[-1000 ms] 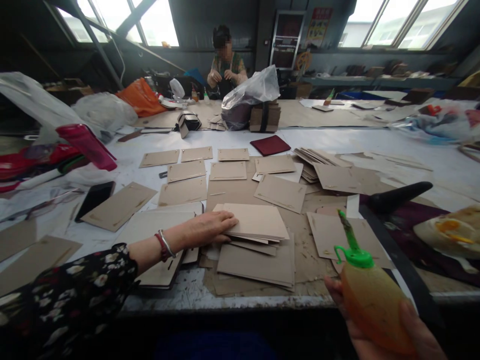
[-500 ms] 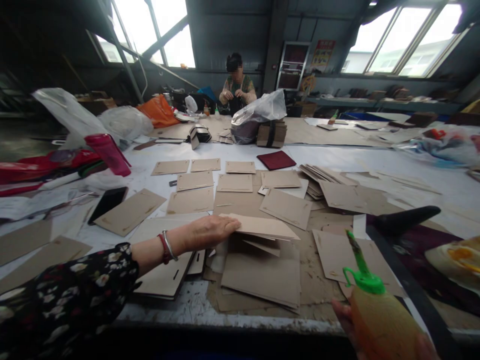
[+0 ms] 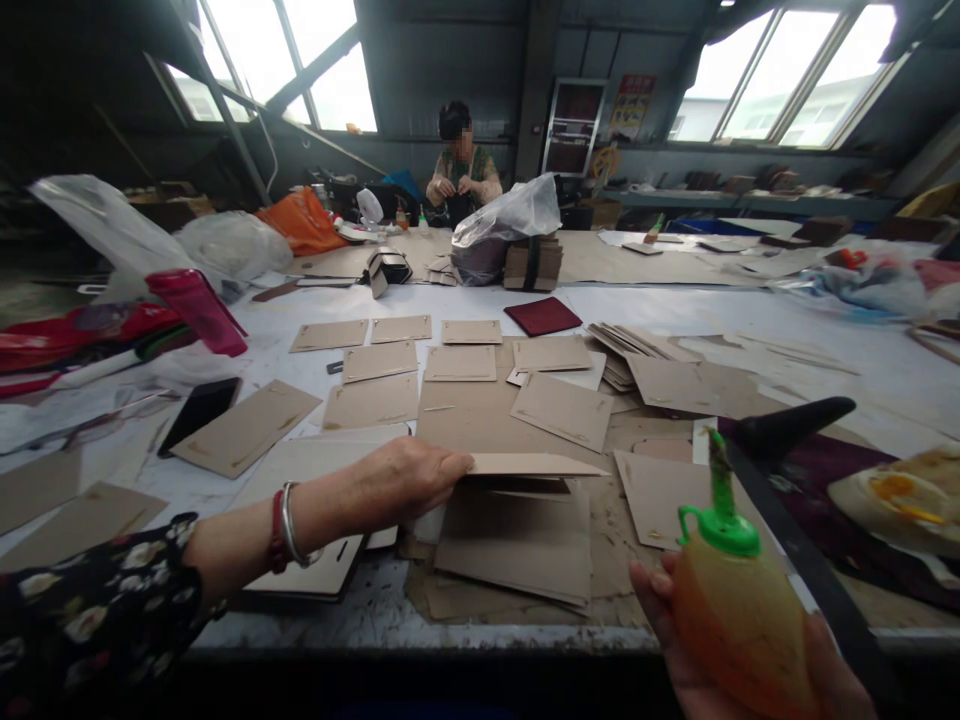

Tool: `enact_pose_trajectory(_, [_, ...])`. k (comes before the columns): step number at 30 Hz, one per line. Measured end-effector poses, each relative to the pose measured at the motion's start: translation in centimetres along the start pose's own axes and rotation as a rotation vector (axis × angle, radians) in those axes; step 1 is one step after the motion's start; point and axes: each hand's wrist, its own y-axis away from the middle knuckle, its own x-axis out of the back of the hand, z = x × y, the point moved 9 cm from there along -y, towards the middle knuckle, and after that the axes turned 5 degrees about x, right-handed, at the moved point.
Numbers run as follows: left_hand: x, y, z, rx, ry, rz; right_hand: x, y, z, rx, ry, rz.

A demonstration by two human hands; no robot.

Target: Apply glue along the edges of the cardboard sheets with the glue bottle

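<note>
A long worktable [image 3: 465, 305] is carrying scattered cardboard panels [image 3: 371, 400], and a seated co-worker [image 3: 461, 160] is working beyond them. Near the table's front edge, a stack of cardboard sheets [image 3: 514, 545] is lying partly fanned. The left hand [image 3: 416, 480] is reaching toward it, open and flat, fingers touching the top sheet [image 3: 532, 465] without gripping it. Right of the stack, the right hand [image 3: 660, 620] is curling firmly around a squeeze bottle [image 3: 731, 610] with a green nozzle [image 3: 720, 525].

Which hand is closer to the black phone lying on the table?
Left. The left hand is to the right of the black phone and nearer the viewer. The right hand, holding a squeeze bottle, is much farther right, beyond the cardboard piles.
</note>
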Motion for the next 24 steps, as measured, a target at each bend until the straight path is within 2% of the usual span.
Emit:
enact_pose_trajectory(1, [0.1,0.0,0.6,-0.009,-0.01,0.012,-0.8,0.6,0.1,-0.032,0.005,0.08])
enact_pose_trajectory(3, [0.2,0.2,1.7,-0.032,-0.013,0.05,-3.3,1.1,0.2,-0.05,-0.045,0.049])
enact_pose_trajectory(5, [0.3,0.4,2.6,-0.057,-0.003,0.113,-5.5,1.2,0.4,-0.033,-0.104,-0.098])
enact_pose_trajectory(7, [0.3,0.6,3.3,-0.071,0.008,0.188,-6.8,1.2,1.0,-0.02,-0.154,-0.255])
enact_pose_trajectory(9, [0.3,0.8,3.4,-0.054,0.018,0.251,-7.2,1.1,2.0,-0.026,-0.182,-0.368])
enact_pose_trajectory(11, [0.2,1.0,3.1,-0.02,0.028,0.293,-7.0,1.0,3.2,-0.051,-0.185,-0.408])
enact_pose_trajectory(16, [0.2,1.1,2.9,0.018,0.039,0.318,-6.6,1.1,4.8,-0.088,-0.158,-0.366])
enact_pose_trajectory(20, [-0.3,1.0,2.9,0.019,0.05,0.293,-7.4,1.4,4.8,-0.103,-0.174,-0.4])
enact_pose_trajectory(24, [-0.5,1.0,2.5,0.041,0.061,0.325,-7.6,0.7,4.9,-0.08,-0.212,-0.395])
